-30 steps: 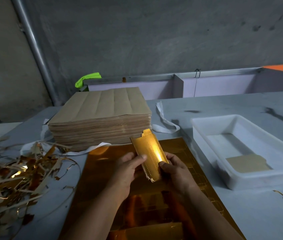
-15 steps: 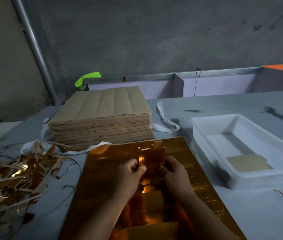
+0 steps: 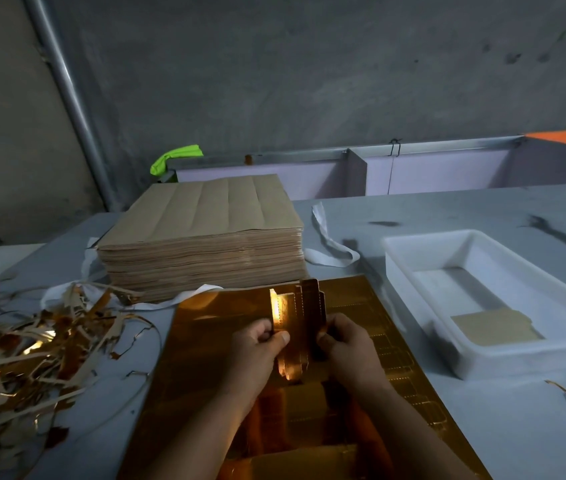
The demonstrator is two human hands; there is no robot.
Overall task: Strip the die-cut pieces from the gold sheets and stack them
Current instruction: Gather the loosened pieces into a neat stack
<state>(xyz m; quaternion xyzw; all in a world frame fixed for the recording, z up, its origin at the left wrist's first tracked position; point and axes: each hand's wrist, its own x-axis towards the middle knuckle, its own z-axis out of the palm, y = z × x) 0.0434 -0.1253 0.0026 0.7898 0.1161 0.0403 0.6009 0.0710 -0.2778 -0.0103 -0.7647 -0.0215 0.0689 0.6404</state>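
Observation:
A large gold sheet [image 3: 212, 344] lies flat on the table in front of me, with die-cut outlines showing along its right side. Above it I hold a small bunch of gold die-cut pieces [image 3: 304, 317] upright. My left hand [image 3: 257, 355] pinches their left edge and my right hand [image 3: 349, 344] grips their right edge. One piece glints brightly by my left thumb. A tan die-cut piece [image 3: 494, 327] lies face down in the white plastic tray [image 3: 409, 268] at the right.
A thick stack of brown-backed sheets [image 3: 201, 233] stands behind the gold sheet. Gold and tan waste strips [image 3: 28, 348] are heaped on the left. A white strap [image 3: 326, 244] loops beside the stack. Grey dividers [image 3: 354, 168] and a wall close off the back.
The gold piece, first tilted and shining between my hands, has been turned upright and squared together with other pieces. Both hands have closed in on the bunch.

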